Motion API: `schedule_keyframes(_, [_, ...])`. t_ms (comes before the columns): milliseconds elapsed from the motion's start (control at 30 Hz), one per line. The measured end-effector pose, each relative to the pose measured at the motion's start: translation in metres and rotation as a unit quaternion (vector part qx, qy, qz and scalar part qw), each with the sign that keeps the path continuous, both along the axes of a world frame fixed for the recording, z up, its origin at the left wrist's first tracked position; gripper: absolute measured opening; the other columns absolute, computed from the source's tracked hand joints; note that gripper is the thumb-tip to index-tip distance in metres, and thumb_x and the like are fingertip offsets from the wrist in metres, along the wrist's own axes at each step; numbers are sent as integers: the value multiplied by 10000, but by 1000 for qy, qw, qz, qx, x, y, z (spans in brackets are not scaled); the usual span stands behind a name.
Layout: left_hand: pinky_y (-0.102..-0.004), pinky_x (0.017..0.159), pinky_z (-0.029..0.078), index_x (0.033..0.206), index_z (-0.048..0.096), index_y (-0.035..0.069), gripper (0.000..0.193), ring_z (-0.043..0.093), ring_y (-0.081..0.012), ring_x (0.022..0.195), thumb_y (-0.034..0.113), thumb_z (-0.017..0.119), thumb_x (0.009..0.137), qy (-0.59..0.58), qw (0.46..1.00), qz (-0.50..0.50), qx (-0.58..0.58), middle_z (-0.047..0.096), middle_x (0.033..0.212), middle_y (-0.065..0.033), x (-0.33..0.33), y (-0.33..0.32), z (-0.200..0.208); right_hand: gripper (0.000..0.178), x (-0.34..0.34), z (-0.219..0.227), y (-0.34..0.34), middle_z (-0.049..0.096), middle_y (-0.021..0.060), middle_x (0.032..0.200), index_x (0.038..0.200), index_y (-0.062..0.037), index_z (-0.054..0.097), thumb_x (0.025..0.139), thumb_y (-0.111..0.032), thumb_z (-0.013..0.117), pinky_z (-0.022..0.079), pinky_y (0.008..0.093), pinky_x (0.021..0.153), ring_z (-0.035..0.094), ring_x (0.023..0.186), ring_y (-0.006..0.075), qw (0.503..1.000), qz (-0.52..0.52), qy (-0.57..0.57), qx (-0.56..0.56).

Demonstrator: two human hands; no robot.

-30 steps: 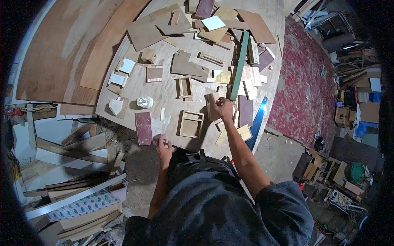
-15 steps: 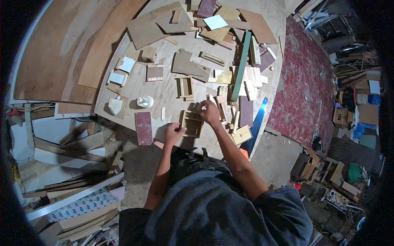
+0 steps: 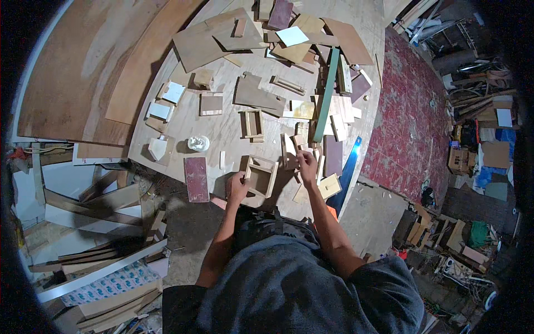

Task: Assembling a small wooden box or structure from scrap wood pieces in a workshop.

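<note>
A small open-topped wooden box [image 3: 271,184] with a divider near its far end stands at the table's near edge, slightly tilted. My left hand [image 3: 238,187] grips its left wall, fingers closed on it. To the right of the box, my right hand [image 3: 307,166] is over a cluster of wood offcuts, fingers drawn together; whatever they hold is hidden. Next to that hand an upright wood block [image 3: 288,151] stands on the table. Farther back lies a similar small wooden frame [image 3: 253,124].
Left of the box are a maroon board [image 3: 196,179], a white tub [image 3: 198,143] and a small wood strip [image 3: 222,160]. A green bar [image 3: 326,94] and a blue-lit saw blade [image 3: 350,170] lie to the right. Plywood scraps [image 3: 217,38] cover the far side.
My right hand has left the box and moved right to the offcuts. The box has tilted a little under my left hand, which has stayed by its left wall.
</note>
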State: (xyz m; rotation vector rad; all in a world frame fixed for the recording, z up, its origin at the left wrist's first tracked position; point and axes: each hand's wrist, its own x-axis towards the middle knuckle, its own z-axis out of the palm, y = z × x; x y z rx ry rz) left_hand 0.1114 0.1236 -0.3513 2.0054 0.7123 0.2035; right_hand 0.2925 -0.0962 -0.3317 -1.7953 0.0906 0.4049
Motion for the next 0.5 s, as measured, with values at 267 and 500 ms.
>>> schedule_keyframes(267, [-288,665,524,1105,629,-28,272,655,-166,794,-21,587,836,-63,988,-19,-140,673,940,-94,13,16,37,476,-22,69,-6,640,58,1215,1296,-65,579,887,-258,726,518,317,832,608,1057,148,944,230,196,133])
schedule_keyframes(500, [-278,741,486,1043,631,-11,250,619,-135,822,-44,524,820,-83,977,-30,-195,658,894,-50,31,5,72,773,-41,91,25,538,91,1361,1437,-44,431,808,-299,800,455,356,986,519,1211,188,896,272,161,313])
